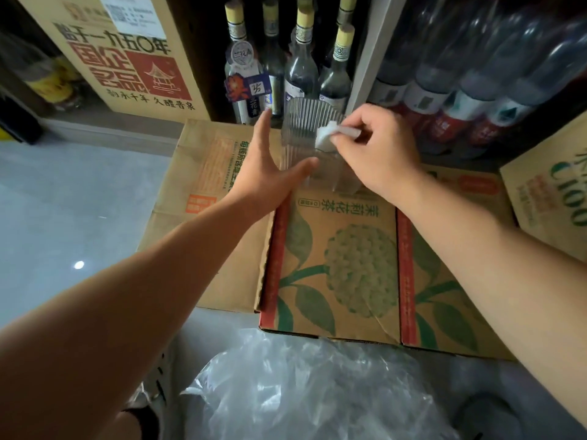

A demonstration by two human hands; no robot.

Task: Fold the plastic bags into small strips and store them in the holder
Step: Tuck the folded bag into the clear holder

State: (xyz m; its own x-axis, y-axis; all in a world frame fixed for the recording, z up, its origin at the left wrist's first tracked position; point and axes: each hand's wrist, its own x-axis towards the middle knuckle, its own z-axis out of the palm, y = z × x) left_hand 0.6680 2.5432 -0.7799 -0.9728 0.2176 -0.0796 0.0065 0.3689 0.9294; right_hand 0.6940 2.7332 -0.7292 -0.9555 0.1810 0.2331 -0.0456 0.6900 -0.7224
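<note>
A: Where is the folded strip (pixel 327 138)?

B: In the right grip (pixel 378 150); thumb and curled fingers pinch it, a small white wad of folded plastic, right at the rim of the holder (pixel 301 122); whether its lower end is already inside, I cannot tell.

A: And the holder itself?

B: A clear ribbed cup, upright on the far edge of the cardboard box (pixel 333 265) printed with a green flower; it stands between the two hands.

A: What of the left grip (pixel 266 173)?

B: Released; fingers straight and spread, palm turned towards the holder's left side; the thumb reaches to the lower wall and seems to touch it; it grasps nothing.

A: More bags about?

B: Loose plastic bags (pixel 301 392), clear and crumpled, lie in a heap in the foreground, below the near edge of the box and well apart from the holder.

A: Behind?

B: Glass bottles (pixel 301 68) with pale caps stand just beyond the holder; a wrapped pack of plastic bottles (pixel 476 74) to their right; a pale glossy floor (pixel 63 201) at the left.
</note>
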